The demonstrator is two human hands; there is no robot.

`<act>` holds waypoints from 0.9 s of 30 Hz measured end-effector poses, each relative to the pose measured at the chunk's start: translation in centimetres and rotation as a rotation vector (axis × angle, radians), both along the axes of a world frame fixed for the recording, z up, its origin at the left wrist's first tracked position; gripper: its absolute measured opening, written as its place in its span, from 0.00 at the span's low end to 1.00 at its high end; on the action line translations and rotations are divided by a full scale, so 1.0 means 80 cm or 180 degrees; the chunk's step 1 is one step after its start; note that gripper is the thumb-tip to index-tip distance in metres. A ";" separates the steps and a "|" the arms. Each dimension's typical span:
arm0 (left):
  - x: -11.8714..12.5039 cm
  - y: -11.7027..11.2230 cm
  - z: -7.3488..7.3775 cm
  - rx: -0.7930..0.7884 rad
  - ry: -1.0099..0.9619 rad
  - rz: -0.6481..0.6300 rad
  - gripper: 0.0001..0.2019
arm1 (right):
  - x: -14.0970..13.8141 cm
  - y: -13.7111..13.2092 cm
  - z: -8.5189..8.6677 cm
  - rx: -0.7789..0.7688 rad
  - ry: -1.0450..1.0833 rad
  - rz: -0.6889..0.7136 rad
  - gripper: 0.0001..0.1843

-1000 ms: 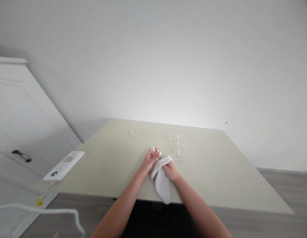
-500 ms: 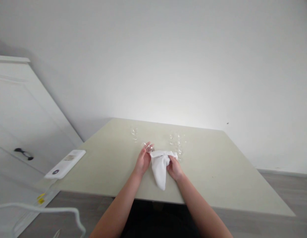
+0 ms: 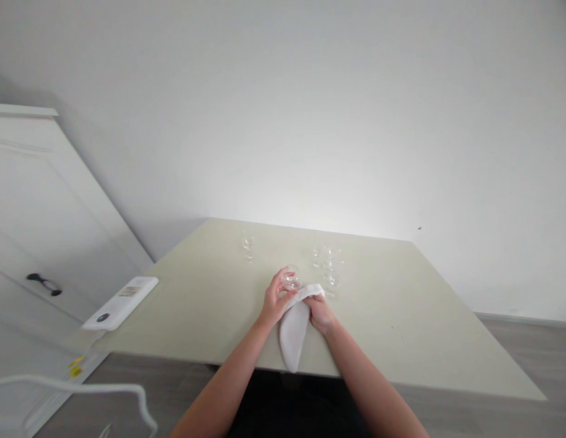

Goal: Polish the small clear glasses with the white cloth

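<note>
Above the near middle of the table, my left hand [image 3: 277, 298] curls its fingers around the bowl of a clear stemmed glass [image 3: 290, 278]. The glass's lower part is hidden by a white cloth [image 3: 294, 334]. My right hand [image 3: 320, 310] is closed on this cloth, bunched at its top, and one corner hangs down toward the table's front edge. Just beyond my right hand, several clear stemmed glasses [image 3: 330, 267] stand close together. Farther back on the left stands one more clear glass [image 3: 248, 243].
A white power strip or box [image 3: 122, 302] lies at the left edge of the pale table [image 3: 401, 316], with a cable running down. Left of it stands a white cabinet [image 3: 45, 201] with a dark handle. A white tube [image 3: 82, 385] crosses the lower left. A wall rises behind.
My left hand has moved right and turned the glass more upright, its bowl facing up. The cloth has shifted with it, and its hanging corner has dropped lower.
</note>
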State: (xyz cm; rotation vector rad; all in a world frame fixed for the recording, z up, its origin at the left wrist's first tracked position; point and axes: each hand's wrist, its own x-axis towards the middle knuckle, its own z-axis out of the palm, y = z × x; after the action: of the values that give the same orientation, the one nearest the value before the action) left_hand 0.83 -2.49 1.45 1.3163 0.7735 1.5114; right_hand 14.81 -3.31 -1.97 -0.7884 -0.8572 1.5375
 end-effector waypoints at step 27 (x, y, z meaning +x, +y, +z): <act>-0.005 0.040 -0.049 -0.0092 0.2225 0.0614 0.12 | 0.007 -0.022 0.012 0.0184 -0.0715 0.1026 0.14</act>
State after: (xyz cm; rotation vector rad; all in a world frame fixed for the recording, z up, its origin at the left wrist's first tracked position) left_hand 0.40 0.69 -2.48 1.8133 1.3855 1.1613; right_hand 15.39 -5.05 -0.97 -0.8198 -1.2371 1.7158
